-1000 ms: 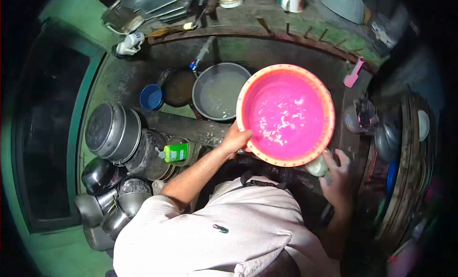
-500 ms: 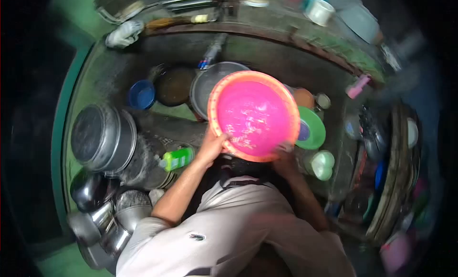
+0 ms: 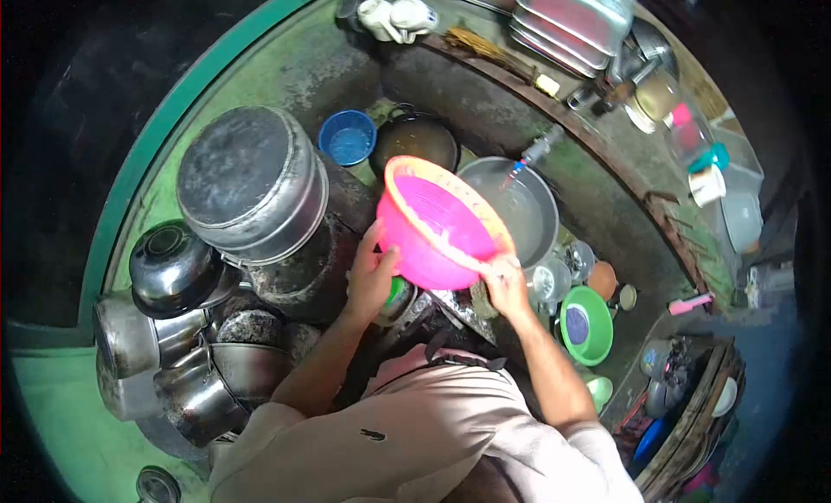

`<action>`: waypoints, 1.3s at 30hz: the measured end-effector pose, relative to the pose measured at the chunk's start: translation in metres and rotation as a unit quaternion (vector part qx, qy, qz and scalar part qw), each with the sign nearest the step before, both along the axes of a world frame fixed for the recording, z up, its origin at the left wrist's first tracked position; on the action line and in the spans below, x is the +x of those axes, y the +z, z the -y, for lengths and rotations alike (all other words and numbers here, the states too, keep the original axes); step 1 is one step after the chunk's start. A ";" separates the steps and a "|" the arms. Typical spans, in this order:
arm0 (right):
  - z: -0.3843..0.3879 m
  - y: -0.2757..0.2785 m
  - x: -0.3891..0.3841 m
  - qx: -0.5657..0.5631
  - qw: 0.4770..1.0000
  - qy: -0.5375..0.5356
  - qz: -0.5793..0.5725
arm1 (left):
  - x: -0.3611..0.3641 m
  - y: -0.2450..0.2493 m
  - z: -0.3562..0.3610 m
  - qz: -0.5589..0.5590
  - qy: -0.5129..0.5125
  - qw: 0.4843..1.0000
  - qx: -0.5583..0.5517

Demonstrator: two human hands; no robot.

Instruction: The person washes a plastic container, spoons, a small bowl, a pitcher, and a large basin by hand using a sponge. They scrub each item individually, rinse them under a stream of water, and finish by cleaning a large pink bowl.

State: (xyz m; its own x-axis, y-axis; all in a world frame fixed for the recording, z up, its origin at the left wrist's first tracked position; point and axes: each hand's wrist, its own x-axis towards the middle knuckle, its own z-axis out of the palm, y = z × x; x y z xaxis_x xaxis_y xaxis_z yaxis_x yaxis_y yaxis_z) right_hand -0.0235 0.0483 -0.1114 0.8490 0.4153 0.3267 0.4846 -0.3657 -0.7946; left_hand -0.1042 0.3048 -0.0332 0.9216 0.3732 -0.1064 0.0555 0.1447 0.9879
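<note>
A pink plastic basin (image 3: 424,248) with an orange rim is held in front of my body, tilted so that its outer side faces me. My left hand (image 3: 372,274) grips the basin's left side, thumb against the pink wall. On the right, my right hand (image 3: 504,282) has its fingers closed on the orange rim. Just beyond the basin stands a large grey tub (image 3: 528,204) of water under a tap (image 3: 538,150). Part of a green item (image 3: 395,288) shows beneath the basin by my left hand.
Large metal pots (image 3: 238,170) and several steel pots (image 3: 203,390) are stacked on the left. A blue basin (image 3: 347,138) and a dark pan (image 3: 417,141) of water sit at the back. A green bowl (image 3: 597,338) stands on the right; trays (image 3: 571,22) lie on the ledge.
The basin has gone from showing its inside face-on to being tilted with its outer wall toward me. My view has turned left, and the green bottle is now mostly hidden.
</note>
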 end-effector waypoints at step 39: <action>-0.085 -0.002 0.062 0.143 0.917 -0.047 -0.369 | -0.049 -0.006 -0.051 -0.091 0.068 0.993 -0.029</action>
State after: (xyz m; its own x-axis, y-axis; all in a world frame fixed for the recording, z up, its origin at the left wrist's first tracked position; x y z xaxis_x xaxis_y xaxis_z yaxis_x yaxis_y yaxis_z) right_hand 0.0387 0.1333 -0.1129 0.9103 0.3161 -0.2671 -0.2469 -0.1031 -0.9635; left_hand -0.1528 0.3559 -0.0392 0.8263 0.4820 -0.2913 0.2078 0.2198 0.9532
